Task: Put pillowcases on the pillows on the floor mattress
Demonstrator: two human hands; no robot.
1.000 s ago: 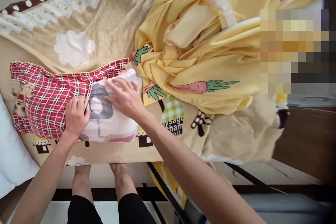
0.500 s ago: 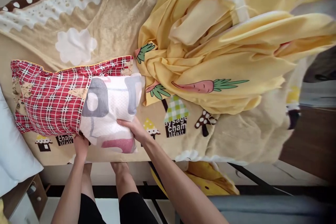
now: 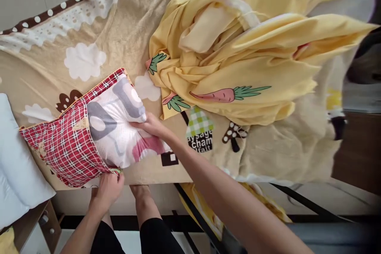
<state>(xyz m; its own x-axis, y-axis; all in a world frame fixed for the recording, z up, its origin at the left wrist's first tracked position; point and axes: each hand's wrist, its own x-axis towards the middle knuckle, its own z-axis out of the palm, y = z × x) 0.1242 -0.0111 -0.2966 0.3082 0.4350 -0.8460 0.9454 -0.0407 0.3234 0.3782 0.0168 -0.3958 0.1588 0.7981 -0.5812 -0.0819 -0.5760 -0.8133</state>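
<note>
A white pillow (image 3: 119, 127) with grey and pink shapes lies partly inside a red plaid pillowcase (image 3: 71, 139), tilted on the bed. The pillow's right half sticks out of the case's opening. At the near corner of that opening, my left hand (image 3: 110, 188) is closed on the pillowcase edge, with a bit of green trim showing beside the fingers. My right hand (image 3: 151, 125) grips the exposed end of the pillow, thumb on top; the other fingers are partly hidden in its folds.
A beige patterned blanket (image 3: 127, 27) covers the bed. Crumpled yellow bedding (image 3: 226, 63) with carrot prints is heaped at the right. A pale blue pillow (image 3: 20, 158) lies at the left edge, above a wooden cabinet (image 3: 44, 222). Black bed-frame bars (image 3: 297, 200) run below.
The pillow and pillowcase have turned, their far right corner swinging up and left. My left hand has moved right and nearer to me with the case edge. My right hand keeps its hold.
</note>
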